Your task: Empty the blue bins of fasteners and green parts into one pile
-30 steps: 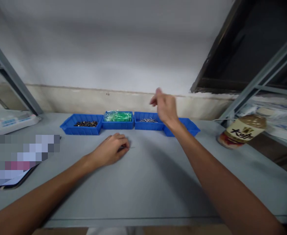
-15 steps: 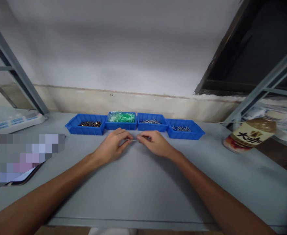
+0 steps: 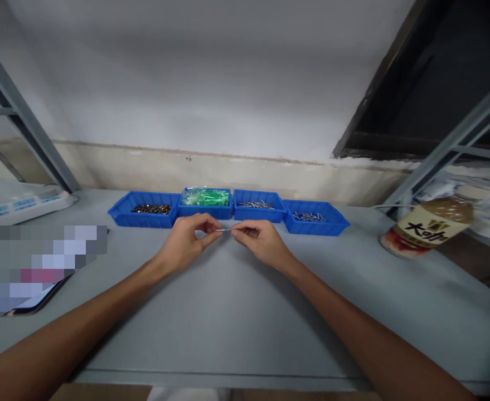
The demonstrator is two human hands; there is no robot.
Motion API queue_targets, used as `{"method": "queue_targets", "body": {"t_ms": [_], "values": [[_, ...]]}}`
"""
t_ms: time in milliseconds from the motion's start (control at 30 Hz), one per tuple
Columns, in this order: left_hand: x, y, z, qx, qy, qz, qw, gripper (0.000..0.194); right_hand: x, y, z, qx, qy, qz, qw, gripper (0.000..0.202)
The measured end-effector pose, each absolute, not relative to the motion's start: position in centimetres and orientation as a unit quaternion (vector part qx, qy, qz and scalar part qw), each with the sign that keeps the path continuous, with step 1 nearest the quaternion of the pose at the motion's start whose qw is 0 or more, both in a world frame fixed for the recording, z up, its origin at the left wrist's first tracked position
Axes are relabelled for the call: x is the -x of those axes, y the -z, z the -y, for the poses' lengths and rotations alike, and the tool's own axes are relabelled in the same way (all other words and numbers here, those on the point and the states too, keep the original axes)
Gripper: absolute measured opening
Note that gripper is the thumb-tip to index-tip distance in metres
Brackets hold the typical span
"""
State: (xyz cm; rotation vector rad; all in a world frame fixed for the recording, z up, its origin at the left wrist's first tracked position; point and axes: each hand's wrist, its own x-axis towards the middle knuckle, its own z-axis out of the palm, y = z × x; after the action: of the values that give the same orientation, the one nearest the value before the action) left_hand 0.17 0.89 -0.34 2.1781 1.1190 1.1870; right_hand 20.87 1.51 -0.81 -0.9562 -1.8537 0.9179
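A thin metal pin (image 3: 224, 230) lies level between my two hands, over the grey table in front of the blue bins. My left hand (image 3: 188, 239) pinches its left end between thumb and fingers. On the other end are the closed fingertips of my right hand (image 3: 262, 240). Behind the hands stand a bin of small brassy parts (image 3: 153, 221), a bin with green pieces in clear plastic (image 3: 205, 211), a bin of thin metal pins (image 3: 259, 214) and a bin of silvery metal parts (image 3: 315, 226).
On the right a bottle with a yellowish label (image 3: 428, 227) stands near papers. A white power strip (image 3: 27, 207) lies at the left, with a blurred-out device (image 3: 39, 301) before it. Metal frame posts rise at both sides; a wall is behind.
The left hand has shifted slightly left and more of the pin shows between the fingertips. The camera view has moved a little.
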Motion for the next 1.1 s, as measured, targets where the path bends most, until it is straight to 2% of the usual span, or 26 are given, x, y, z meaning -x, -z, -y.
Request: {"method": "queue_targets", "body": {"t_ms": [300,633,733,867,967,1100], "values": [[-0.3,0.2,-0.9,-0.767,-0.447,-0.403,0.222,0.013,-20.8,1.0,-1.5,0.4,-0.383,0.718,0.422,0.022],[-0.5,0.3,-0.7,-0.766,-0.466,-0.376,0.232,0.014,-20.5,0.2,-1.2,0.389,-0.541,0.622,0.411,0.026],[-0.5,0.4,-0.8,-0.759,-0.489,-0.368,0.22,0.013,-20.4,0.1,-1.6,0.381,-0.603,0.53,0.458,0.025],[-0.4,0.4,-0.9,-0.758,-0.508,-0.365,0.186,0.015,-20.9,-0.1,-2.5,0.41,-0.605,0.404,0.55,0.028],[-0.2,0.0,-0.5,-0.788,-0.476,-0.362,0.147,0.015,-21.1,0.0,-2.5,0.449,-0.6,0.461,0.476,0.033],[-1.3,-1.3,1.5,-0.848,-0.441,-0.277,0.096,0.012,-20.1,0.6,-0.8,0.408,-0.593,0.599,0.352,0.021]]}}
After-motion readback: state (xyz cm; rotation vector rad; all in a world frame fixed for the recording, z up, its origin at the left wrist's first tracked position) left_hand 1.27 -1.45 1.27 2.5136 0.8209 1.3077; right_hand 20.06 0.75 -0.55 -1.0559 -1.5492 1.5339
